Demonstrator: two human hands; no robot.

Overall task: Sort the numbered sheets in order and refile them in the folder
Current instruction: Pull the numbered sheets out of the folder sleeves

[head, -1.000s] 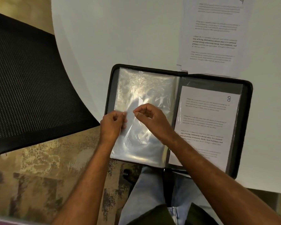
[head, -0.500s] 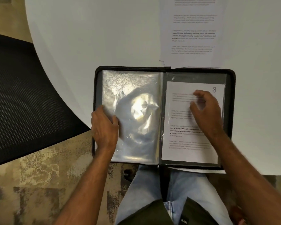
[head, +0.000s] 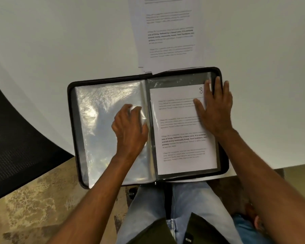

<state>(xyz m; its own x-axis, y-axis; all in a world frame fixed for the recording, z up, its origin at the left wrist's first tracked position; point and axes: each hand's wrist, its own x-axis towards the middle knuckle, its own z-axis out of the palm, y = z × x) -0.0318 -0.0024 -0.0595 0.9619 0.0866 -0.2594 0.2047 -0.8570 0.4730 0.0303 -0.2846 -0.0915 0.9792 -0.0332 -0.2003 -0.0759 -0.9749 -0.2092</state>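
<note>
A black zip folder (head: 72, 131) lies open at the table's near edge, partly over my lap. Its left half shows empty clear sleeves (head: 99, 124), shiny and wrinkled. In a sleeve on the right half sits a printed sheet numbered 8 (head: 180, 134). My left hand (head: 128, 127) is on the left sleeve near the spine, fingers curled and bunching the plastic. My right hand (head: 217, 110) lies flat on the upper right of sheet 8, its straight fingers reaching over the folder's right rim. Just beyond the folder lies a stack of loose printed sheets (head: 169, 36), its top cut off by the frame.
The white table (head: 60, 41) has a curved left edge. A black mesh chair (head: 16, 147) stands to the left over patterned carpet (head: 33, 208). My knees in jeans are below the folder.
My left hand went from the folder's left edge across to the spine and curled onto the sleeve. My right hand slid up to the top right corner of sheet 8 and flattened.
</note>
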